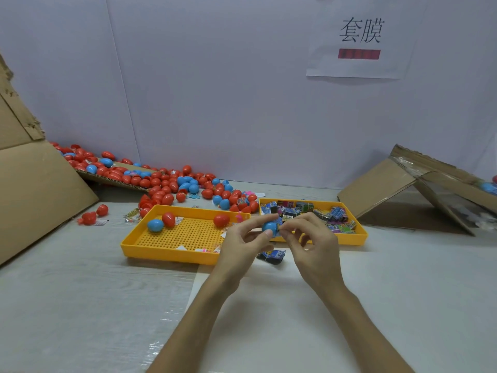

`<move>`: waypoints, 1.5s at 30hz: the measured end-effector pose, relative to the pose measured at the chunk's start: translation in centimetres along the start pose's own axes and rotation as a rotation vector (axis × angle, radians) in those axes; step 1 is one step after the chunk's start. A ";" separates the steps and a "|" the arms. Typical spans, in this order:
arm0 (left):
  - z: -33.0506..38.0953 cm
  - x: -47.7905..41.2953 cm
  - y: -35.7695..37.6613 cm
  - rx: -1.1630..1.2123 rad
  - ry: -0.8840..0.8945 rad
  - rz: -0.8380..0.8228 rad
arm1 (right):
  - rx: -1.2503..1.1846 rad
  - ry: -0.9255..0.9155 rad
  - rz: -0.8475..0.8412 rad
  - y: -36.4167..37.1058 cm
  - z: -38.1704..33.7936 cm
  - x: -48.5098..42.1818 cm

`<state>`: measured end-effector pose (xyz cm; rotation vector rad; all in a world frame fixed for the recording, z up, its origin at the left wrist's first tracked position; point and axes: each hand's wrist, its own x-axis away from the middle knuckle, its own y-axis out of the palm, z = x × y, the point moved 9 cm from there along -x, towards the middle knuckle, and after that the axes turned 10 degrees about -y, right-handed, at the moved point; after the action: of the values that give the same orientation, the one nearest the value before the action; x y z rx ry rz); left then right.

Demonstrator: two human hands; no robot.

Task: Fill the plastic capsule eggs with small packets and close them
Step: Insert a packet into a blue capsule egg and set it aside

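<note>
A pale table (80,305) with a glossy film over part of it runs back to a white wall (215,90), where a paper sign (360,36) hangs. A leaning cardboard sheet (35,189) closes the left edge, and a flattened cardboard box (382,184) lies at the right. The near half of the table lies open on both sides of the arms.

A heap of red and blue eggs (166,184) spreads along the back left. The perforated yellow tray (161,253) holds one blue egg (155,225), two red eggs (168,219) and some paper scraps. Just beside it, the second yellow tray (349,239) holds printed packets (333,216).

Above where the trays meet, the left hand (239,246) has its grip clamped on a blue capsule egg (269,227) between thumb and fingers. The right hand (309,243) pinches a small packet (279,223) at that egg. A loose packet (271,255) lies on the table under the hands.
</note>
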<state>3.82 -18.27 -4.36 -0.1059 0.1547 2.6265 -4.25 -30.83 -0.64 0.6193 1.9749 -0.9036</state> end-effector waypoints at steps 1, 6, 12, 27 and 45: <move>0.0 0.0 0.0 -0.007 0.004 0.008 | 0.012 -0.008 -0.010 0.1 0.0 0.1; 0.1 0.0 -0.1 -0.036 0.030 0.028 | 0.022 -0.030 -0.017 0.3 0.1 0.2; 0.2 -0.1 -0.1 -0.080 0.055 0.044 | 0.026 -0.039 -0.015 0.4 0.2 0.3; 0.0 -0.1 -0.6 -0.057 0.028 0.072 | 0.004 0.000 0.090 -0.2 0.3 0.5; -1.0 -0.1 -1.1 0.086 -0.021 0.141 | 0.108 -0.106 0.132 0.3 -1.8 1.2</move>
<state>4.49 -17.51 -5.42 -0.0396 0.2772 2.7550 -5.61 -29.12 -1.09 0.7388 1.7787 -0.9465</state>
